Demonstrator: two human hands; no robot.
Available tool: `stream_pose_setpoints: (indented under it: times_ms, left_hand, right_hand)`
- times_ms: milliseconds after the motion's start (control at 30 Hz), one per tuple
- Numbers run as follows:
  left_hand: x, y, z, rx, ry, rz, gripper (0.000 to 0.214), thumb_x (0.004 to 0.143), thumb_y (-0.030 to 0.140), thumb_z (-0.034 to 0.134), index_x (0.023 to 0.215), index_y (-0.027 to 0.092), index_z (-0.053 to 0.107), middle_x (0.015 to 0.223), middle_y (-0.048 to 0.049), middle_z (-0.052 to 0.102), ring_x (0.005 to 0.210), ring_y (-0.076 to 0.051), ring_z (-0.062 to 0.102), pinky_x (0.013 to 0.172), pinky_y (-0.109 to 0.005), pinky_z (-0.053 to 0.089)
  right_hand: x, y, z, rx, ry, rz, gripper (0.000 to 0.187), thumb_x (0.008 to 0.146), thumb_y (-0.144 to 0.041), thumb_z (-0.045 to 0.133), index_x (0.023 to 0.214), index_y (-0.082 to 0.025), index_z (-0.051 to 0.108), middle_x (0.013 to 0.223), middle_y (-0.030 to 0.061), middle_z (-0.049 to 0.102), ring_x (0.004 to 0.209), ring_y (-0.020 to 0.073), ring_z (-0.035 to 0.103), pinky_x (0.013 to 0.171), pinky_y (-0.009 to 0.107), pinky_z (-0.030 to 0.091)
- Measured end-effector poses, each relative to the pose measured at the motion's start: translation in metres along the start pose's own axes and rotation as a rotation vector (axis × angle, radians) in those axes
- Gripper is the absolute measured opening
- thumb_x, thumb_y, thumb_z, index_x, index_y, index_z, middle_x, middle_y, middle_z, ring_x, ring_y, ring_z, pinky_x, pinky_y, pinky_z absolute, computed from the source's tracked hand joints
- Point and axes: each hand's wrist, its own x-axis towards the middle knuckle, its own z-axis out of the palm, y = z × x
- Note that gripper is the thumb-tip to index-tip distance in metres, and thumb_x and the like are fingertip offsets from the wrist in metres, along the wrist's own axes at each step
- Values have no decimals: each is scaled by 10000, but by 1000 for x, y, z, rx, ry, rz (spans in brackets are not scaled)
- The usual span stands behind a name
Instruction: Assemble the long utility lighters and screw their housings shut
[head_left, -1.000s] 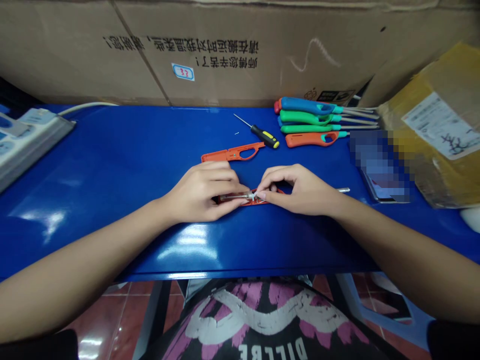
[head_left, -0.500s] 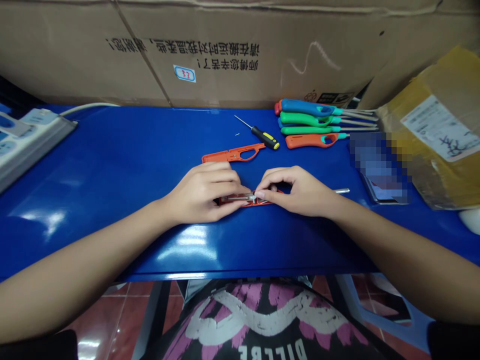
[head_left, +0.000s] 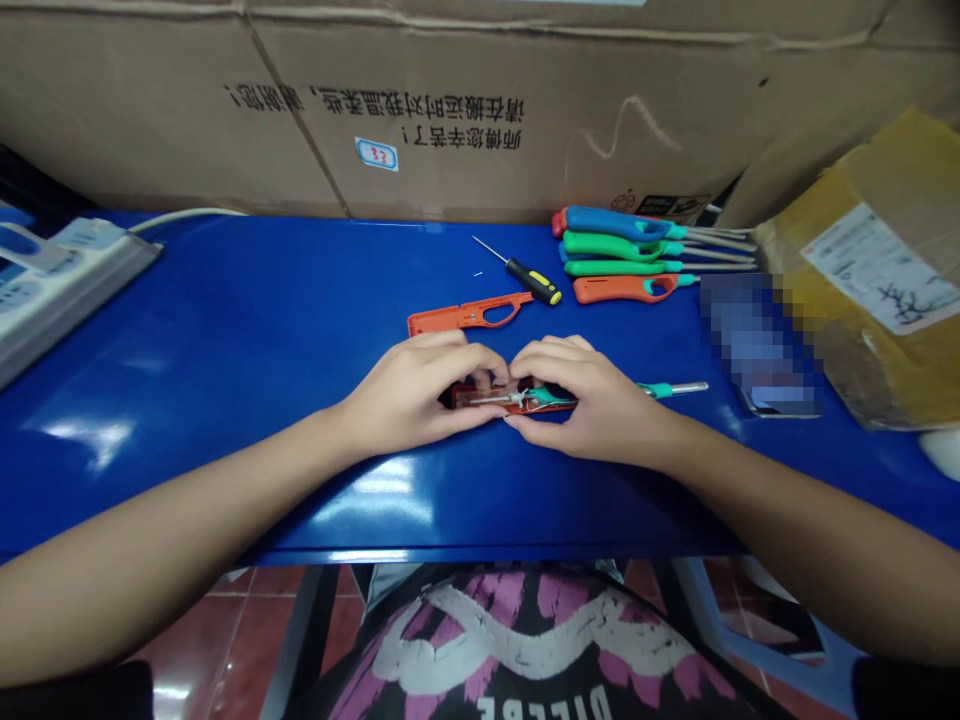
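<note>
Two hands, the left hand (head_left: pixel 416 390) and right hand (head_left: pixel 592 405), now press close together, pinching an orange shell (head_left: pixel 480 400) between them (a teal rod (head_left: pixel 660 390) newly showing, poking out toward 3 o'clock).

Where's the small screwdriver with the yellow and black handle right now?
In the head view, the screwdriver lies on the blue table, its handle just above the right end of the orange lighter shell and left of the row of coloured lighters.
</note>
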Motion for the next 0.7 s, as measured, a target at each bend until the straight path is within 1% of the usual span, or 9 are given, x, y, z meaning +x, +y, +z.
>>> stream_pose_setpoints:
  times_ms: [133, 233, 333, 400, 467, 567, 700]
  left_hand:
    - [1, 1, 0, 3, -10, -20, 227, 895, 317, 706, 1062, 197, 609, 899, -4, 684, 828, -142, 620, 755, -261, 490]
    - [2, 2, -3, 23, -40, -28, 278, 853, 315, 717, 1075, 189, 605, 932, -15, 679, 854, -159, 626, 772, -280, 499]
    - [3, 3, -8, 51, -82, -6, 363, 819, 373, 734, 1102, 185, 606, 1004, -38, 687, 918, -188, 640, 838, -317, 507]
    - [3, 3, -9, 67, -116, 8, 401, 824, 411, 731, 1129, 186, 601, 1045, -50, 695, 965, -206, 649, 881, -337, 504]
    - [3, 2, -8, 66, -139, 3, 388, 844, 397, 712, 1148, 187, 595, 1065, -57, 698, 985, -211, 654, 892, -339, 503]
    - [2, 2, -6, 41, -148, -17, 325, 876, 337, 673, 1154, 188, 595, 1059, -55, 699, 964, -201, 656, 864, -323, 506]
    - [1, 1, -5, 27, -158, -18, 293, 894, 325, 656, 1144, 180, 607, 1033, -53, 693, 944, -197, 648, 859, -324, 502]
  right_hand:
    - [0, 1, 3, -12, -6, -12, 86, 881, -208, 680, 962, -209, 651, 991, 22, 717, 970, 199, 639, 850, 361, 365]
    - [1, 2, 2, -6, 9, 9, 91, 907, -205, 667, 995, -213, 691, 1007, 27, 722, 968, 192, 644, 861, 361, 371]
    - [1, 2, -1, -2, 23, 17, 103, 898, -195, 674, 989, -215, 718, 982, 25, 722, 925, 181, 641, 854, 359, 378]
    - [1, 1, -3, -9, 21, 12, 98, 889, -210, 683, 976, -220, 728, 955, 25, 719, 893, 181, 630, 842, 362, 379]
    - [0, 0, -5, -18, 1, 14, 101, 881, -214, 683, 969, -230, 732, 944, 27, 718, 886, 189, 620, 841, 371, 375]
    - [-1, 0, -8, -22, -47, 12, 102, 883, -217, 672, 959, -246, 733, 942, 29, 716, 901, 202, 611, 840, 385, 362]
    - [-1, 1, -7, -29, -74, 8, 110, 892, -228, 666, 968, -251, 741, 941, 30, 708, 903, 203, 600, 838, 390, 356]
